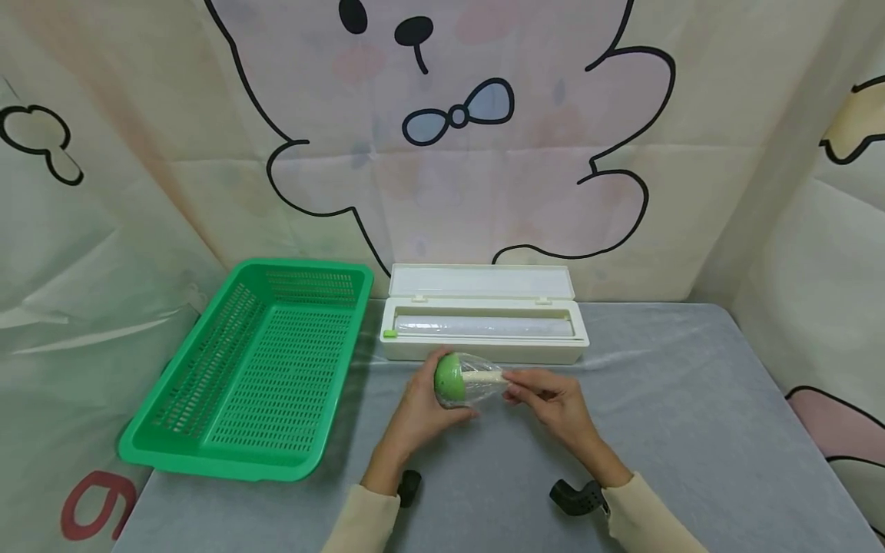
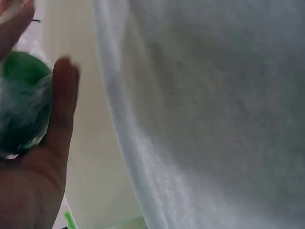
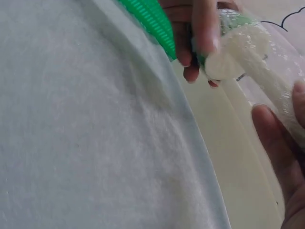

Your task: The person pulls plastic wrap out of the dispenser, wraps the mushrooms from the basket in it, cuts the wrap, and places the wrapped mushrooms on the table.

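A mushroom-shaped thing with a round green cap (image 1: 449, 378) and a white stem (image 1: 480, 377) is wrapped in clear plastic film. My left hand (image 1: 420, 411) holds it round the cap, thumb below and fingers above. At the other end my right hand (image 1: 558, 405) pinches the film-covered stem between thumb and fingers. In the right wrist view the wrapped stem (image 3: 262, 74) runs slantwise toward the right thumb. Only part of the green cap (image 2: 26, 95) shows in the left wrist view, under shiny film. Just behind the hands stands an open white cling film dispenser (image 1: 484, 352).
A roll of clear film (image 1: 484, 326) lies inside the dispenser, whose lid (image 1: 482, 282) is tipped back. A green slotted plastic basket (image 1: 231, 465) stands on the left of the grey cloth-covered table (image 1: 691, 430). A printed curtain (image 1: 539, 200) hangs behind.
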`<action>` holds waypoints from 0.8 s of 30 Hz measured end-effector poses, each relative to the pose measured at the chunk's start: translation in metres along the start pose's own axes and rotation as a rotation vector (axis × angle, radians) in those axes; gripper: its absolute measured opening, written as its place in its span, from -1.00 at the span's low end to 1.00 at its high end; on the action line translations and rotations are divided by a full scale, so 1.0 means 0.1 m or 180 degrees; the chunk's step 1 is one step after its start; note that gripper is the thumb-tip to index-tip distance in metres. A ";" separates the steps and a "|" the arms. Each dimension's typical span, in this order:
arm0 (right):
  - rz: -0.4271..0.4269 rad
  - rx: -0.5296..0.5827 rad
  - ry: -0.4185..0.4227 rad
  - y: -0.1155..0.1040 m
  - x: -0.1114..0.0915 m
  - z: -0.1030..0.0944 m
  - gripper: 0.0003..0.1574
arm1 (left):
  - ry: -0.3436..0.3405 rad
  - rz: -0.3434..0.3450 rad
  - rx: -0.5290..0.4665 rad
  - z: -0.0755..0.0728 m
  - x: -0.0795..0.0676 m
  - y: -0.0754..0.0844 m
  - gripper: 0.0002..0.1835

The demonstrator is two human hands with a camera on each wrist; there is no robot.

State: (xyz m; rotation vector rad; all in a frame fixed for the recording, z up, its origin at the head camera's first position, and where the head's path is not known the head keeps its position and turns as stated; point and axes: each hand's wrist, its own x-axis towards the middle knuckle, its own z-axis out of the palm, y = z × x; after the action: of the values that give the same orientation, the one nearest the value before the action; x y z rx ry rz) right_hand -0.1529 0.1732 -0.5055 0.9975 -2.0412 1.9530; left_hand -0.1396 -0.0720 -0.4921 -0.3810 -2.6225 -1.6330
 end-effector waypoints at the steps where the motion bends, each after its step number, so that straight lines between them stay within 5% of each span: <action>1: 0.0017 -0.0026 -0.0013 0.00 0.00 0.00 -0.59 | 0.0085 0.0075 0.0133 0.01 0.00 0.00 0.03; 8: 0.0418 -0.0598 -0.0218 0.00 -0.04 -0.02 -0.63 | 0.0342 0.0307 0.0525 0.03 -0.01 -0.05 -0.07; 17: 0.1013 -0.0868 -0.0221 0.08 -0.06 -0.02 -0.69 | -0.0035 0.0148 0.0605 0.02 -0.06 -0.13 -0.08; 24: 0.1158 -0.1678 -0.0243 0.08 -0.04 0.03 -0.58 | -0.0127 -0.0001 0.0803 0.00 -0.07 -0.17 -0.03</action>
State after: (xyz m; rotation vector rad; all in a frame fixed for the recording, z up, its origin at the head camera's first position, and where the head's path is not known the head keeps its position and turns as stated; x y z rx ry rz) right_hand -0.1530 0.1714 -0.5145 0.6199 -2.7260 1.3742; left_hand -0.1365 -0.0803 -0.5078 -0.4045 -2.8102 -1.2835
